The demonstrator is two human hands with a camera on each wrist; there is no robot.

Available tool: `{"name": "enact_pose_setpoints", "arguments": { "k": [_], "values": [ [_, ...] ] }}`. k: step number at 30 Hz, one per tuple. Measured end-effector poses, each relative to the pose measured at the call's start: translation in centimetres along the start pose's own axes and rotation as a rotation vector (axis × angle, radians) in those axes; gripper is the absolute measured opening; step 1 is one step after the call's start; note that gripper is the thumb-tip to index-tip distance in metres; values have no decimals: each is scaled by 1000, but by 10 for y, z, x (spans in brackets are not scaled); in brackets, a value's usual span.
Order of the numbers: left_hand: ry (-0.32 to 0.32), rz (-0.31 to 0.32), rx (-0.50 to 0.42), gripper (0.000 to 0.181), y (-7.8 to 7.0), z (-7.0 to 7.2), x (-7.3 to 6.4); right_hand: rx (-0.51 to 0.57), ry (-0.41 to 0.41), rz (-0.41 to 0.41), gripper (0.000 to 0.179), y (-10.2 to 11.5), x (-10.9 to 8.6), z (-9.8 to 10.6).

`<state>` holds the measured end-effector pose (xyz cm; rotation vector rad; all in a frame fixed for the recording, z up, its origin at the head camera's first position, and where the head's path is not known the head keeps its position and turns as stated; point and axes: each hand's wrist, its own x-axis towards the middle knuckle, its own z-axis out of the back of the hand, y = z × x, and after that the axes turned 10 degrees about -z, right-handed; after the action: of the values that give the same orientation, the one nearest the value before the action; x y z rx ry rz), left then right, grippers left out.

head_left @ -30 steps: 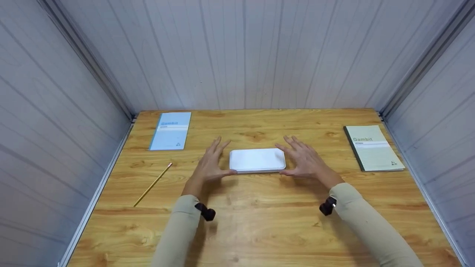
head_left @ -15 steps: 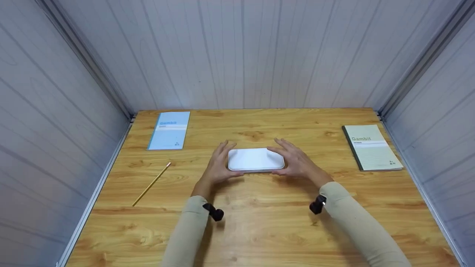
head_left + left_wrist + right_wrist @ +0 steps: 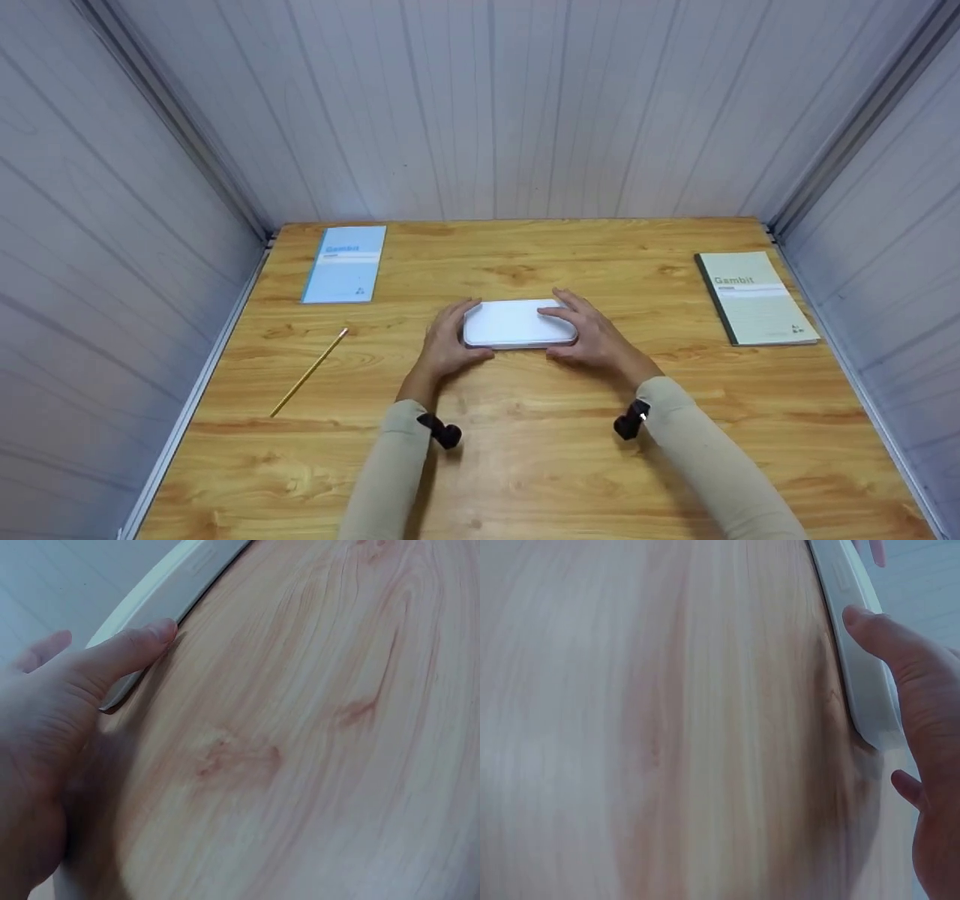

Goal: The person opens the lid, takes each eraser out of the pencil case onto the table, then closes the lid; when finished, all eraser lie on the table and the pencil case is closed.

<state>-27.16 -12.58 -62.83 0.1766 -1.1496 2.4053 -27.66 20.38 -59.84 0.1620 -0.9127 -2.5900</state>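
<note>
A person in beige sleeves (image 3: 712, 450) reaches both arms forward over a wood-grain worktop (image 3: 517, 465), hands at opposite ends of a smooth white rectangular case with rounded corners (image 3: 510, 324). The left hand (image 3: 445, 346) curves round the case's left end, thumb along the near side; the right hand (image 3: 596, 339) holds the right end, thumb on the near side and spread fingers (image 3: 556, 312) over the top. The case lies flat at the middle of the worktop, its long side toward the person, its closed top hiding the inside. At left lie a pale blue notebook (image 3: 346, 271) and, nearer the person, a slim yellow pencil (image 3: 307, 373); at right, a cream notebook with a dark spine (image 3: 757, 311).
</note>
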Motion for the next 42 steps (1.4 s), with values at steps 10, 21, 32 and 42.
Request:
{"name": "enact_pose_setpoints", "arguments": {
  "k": [10,21,32,42],
  "values": [
    [3,47,50,88,-2,-4,0,25,-58,60,55,-6,5,-10],
    [10,45,57,91,-4,-7,-2,27,-92,98,50,-8,3,-16],
    [-2,32,78,84,-4,-5,-4,-29,-143,199,48,-8,3,-24],
    [-31,16,72,81,-3,-8,-4,-57,-129,219,46,-9,4,-23]
  ]
}}
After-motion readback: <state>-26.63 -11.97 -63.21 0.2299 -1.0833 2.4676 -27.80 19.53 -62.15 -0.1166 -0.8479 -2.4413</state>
